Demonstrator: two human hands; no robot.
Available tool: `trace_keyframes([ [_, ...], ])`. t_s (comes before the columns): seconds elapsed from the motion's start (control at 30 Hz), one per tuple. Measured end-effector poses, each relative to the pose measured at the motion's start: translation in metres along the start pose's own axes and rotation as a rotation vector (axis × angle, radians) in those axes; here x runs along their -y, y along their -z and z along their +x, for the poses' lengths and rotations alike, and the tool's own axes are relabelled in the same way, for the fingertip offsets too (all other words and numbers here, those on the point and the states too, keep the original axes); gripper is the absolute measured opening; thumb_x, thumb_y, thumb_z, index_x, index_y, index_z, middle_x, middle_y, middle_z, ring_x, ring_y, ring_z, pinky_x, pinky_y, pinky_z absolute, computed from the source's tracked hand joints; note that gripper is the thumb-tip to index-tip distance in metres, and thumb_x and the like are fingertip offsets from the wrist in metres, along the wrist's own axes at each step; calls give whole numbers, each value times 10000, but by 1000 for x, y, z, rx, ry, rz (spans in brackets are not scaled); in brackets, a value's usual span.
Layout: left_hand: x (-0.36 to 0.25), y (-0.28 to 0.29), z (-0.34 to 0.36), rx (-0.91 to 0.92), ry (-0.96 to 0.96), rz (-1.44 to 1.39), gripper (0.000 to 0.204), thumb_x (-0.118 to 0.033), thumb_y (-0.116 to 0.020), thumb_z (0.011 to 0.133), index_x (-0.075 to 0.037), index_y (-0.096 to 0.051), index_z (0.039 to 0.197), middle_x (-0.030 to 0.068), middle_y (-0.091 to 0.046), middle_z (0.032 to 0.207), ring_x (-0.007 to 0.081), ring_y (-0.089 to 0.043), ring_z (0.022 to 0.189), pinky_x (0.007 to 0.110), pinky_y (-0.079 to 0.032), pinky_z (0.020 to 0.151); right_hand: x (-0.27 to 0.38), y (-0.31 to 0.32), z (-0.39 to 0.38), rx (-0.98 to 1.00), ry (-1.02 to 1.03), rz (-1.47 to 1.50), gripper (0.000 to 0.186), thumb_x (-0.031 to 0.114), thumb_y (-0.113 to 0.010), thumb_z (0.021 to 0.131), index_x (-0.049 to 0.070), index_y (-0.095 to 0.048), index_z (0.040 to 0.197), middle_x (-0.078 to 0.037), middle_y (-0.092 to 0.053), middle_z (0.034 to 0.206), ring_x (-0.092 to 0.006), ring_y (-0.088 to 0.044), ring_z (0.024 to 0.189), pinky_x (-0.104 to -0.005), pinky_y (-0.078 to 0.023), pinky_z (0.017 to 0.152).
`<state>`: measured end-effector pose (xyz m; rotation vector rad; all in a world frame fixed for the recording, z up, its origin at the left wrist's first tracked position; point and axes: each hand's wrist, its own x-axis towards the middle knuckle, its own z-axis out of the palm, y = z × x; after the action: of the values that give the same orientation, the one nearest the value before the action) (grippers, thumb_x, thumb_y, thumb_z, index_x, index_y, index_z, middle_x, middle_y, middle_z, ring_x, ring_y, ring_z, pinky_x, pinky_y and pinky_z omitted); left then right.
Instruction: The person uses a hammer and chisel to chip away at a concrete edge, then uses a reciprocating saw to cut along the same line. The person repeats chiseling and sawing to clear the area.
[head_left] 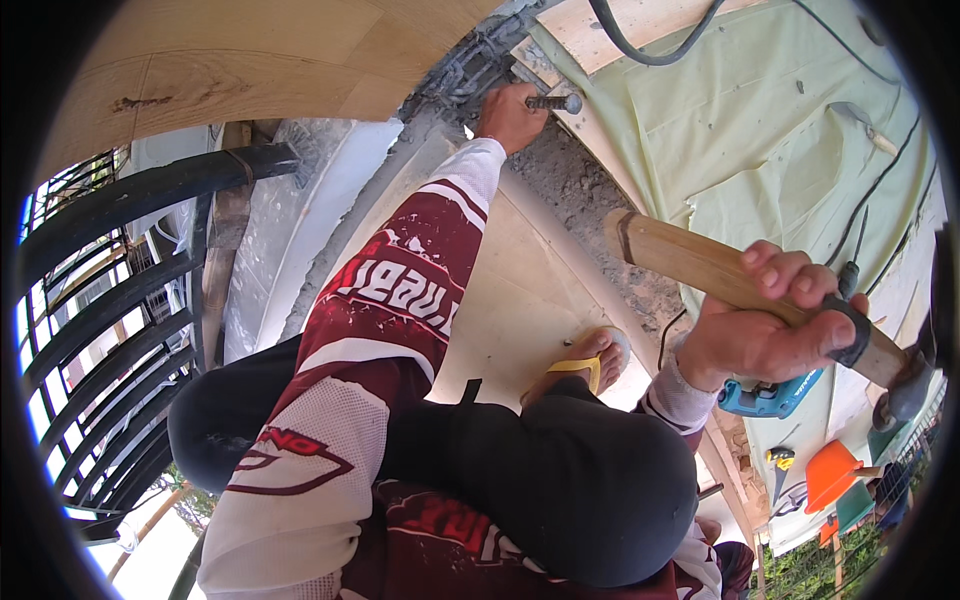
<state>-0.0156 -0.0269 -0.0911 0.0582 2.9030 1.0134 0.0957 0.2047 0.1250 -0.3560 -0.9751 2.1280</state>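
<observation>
My left hand [508, 118] is closed around a ribbed steel chisel [546, 103], whose flattened round end sticks out to the right; its other end is hidden. The fist is at the far end of a strip of rough broken concrete [560, 175]. Raised at the right, my right hand [770, 335] grips a hammer by its wooden handle [700, 262]. The handle's free end points left toward the concrete strip. The dark metal hammer head [908, 388] is at the right rim, partly cut off. Hammer and chisel are well apart.
A black metal railing [110, 225] runs along the left. A wooden panel [250, 60] overhangs the upper left. Pale green sheeting [700, 120] covers the right side, with cables, a teal power tool [770, 398] and an orange plastic piece [830, 475] on it.
</observation>
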Motion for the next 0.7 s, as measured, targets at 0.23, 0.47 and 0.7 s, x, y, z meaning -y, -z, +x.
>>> trace_keyframes([
  [0.23,7,-1,-6,120,-94,77,161,-124,-706,759,-2,-607,793,238,-646,809,458,-612,816,504,-473,716,-58,95,-81,459,-632,-780,250,191,-586,1003,-7,-467,1101,-63,-585,709,-106,-580,552,-277,-461,521],
  [0.47,10,-5,-1,161,-20,17,153,-146,-723,766,-22,-640,801,230,-658,796,452,-631,823,500,-488,715,55,9,33,-19,207,-158,337,347,-548,1036,137,-482,1291,-36,-593,796,-146,-556,598,-329,-527,563],
  [0.7,5,5,7,113,-145,61,187,-185,-729,773,-20,-656,826,216,-662,772,437,-633,778,475,-493,700,-86,84,-82,460,-777,-711,247,156,-559,1016,-5,-437,1157,-44,-538,707,-125,-530,490,-284,-461,444],
])
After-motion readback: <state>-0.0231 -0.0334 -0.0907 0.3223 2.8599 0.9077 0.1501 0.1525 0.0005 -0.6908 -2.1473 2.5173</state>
